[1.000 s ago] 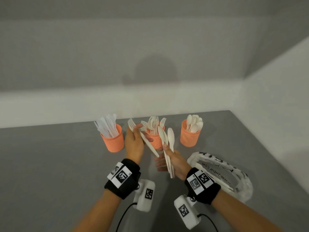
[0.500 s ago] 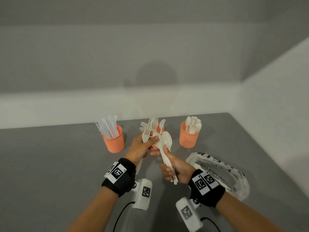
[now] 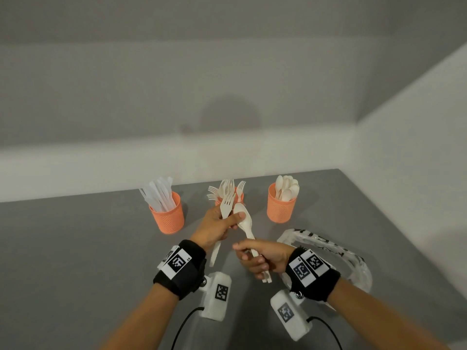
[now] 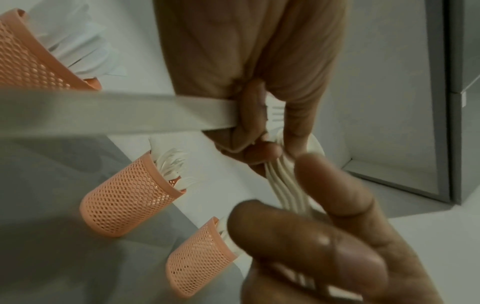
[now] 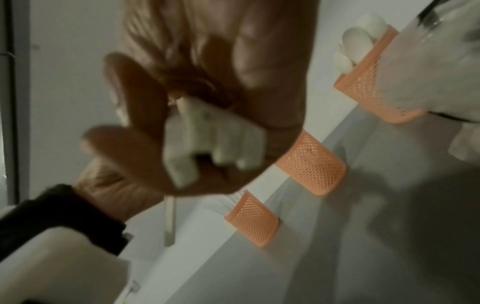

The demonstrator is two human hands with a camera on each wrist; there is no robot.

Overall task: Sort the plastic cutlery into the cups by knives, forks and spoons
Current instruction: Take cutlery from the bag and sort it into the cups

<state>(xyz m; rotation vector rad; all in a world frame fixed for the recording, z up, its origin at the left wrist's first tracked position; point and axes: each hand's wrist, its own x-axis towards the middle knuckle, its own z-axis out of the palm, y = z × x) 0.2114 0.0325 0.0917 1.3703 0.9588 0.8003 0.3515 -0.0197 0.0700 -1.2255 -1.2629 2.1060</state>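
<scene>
Left hand [image 3: 214, 228] grips a fork [image 3: 225, 205] with its thumb on the spoons [image 3: 243, 218], right hand [image 3: 262, 258] wraps the spoon handles, both just in front of the middle fork cup [image 3: 240, 195] on the grey table [image 3: 75, 248].

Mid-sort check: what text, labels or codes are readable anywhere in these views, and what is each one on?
"L5": beside the square code on the left wristband tag; small, so uncertain.
Plastic bag: black lettering, too warped and cut off to read.
Right wristband tags: square codes; the small characters are too small to read.
Wrist camera housings: square codes only, no words.
Orange mesh cups: no text.
</scene>
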